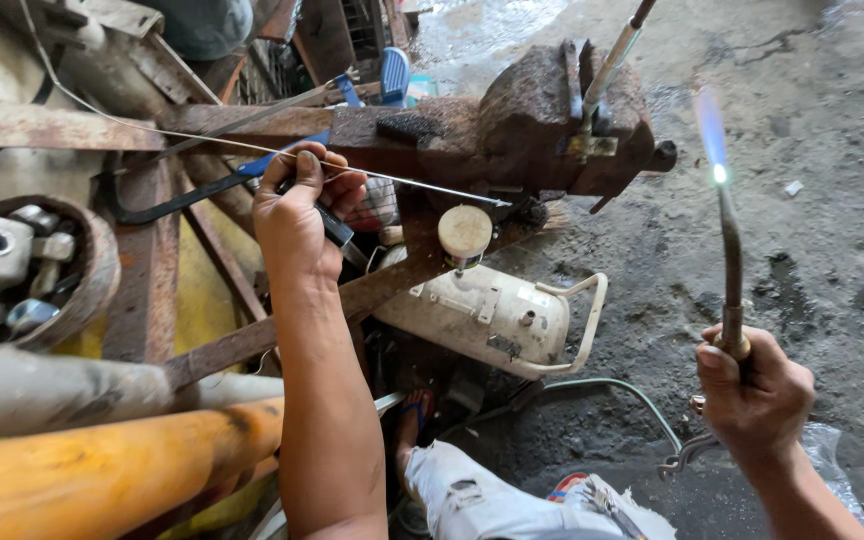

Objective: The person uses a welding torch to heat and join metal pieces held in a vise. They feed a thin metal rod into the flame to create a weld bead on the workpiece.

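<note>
Left hand [297,215] grips a thin rod [422,185] aimed toward 3 o'clock at the vise [552,120]; right hand [752,395] holds a lit torch [730,250], flame not yet on metal.

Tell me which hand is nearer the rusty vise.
Left. The left hand holds a thin rod just left of the vise, the rod's tip reaching its base. The right hand grips the lit torch well below and right.

One lit torch [730,255], one thin rod [402,180], one rusty vise [552,120], one white tank [477,315], two hands: left [297,215], right [752,395].
</note>
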A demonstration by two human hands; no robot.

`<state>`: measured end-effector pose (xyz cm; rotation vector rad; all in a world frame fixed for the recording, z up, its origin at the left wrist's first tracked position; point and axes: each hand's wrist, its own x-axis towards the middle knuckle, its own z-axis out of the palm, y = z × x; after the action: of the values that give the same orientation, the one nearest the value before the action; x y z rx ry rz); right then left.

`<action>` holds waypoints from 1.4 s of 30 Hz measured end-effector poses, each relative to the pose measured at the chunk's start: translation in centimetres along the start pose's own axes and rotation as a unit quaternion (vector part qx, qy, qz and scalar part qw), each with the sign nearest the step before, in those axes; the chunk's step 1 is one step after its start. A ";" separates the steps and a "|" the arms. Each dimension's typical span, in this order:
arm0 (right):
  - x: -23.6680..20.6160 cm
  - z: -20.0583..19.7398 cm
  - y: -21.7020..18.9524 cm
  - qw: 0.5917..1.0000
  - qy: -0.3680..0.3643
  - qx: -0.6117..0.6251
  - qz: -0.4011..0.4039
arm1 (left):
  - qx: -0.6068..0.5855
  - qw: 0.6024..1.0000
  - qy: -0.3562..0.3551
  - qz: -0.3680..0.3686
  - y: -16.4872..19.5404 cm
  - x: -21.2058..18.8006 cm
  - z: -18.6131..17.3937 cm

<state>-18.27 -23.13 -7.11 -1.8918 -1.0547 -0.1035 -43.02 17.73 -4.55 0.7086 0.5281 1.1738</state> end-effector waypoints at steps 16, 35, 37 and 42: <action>7.8 7.7 3.6 0.988 -0.010 0.034 -0.148 | -0.089 0.981 -0.103 0.141 -2.7 1.5 7.6; 9.8 9.6 3.9 0.986 -0.023 0.068 -0.152 | -0.071 0.971 -0.113 0.196 -4.3 1.8 8.7; 9.5 9.6 3.8 0.988 -0.028 0.083 -0.130 | -0.068 0.969 -0.117 0.207 -4.3 1.5 8.8; 9.5 10.0 3.7 0.984 -0.030 0.082 -0.153 | -0.062 0.968 -0.123 0.211 -4.3 1.1 8.7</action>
<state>-13.06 -10.37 -10.78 -1.5853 -1.3486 -0.1315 -33.84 15.92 -1.86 0.8701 0.0911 1.4744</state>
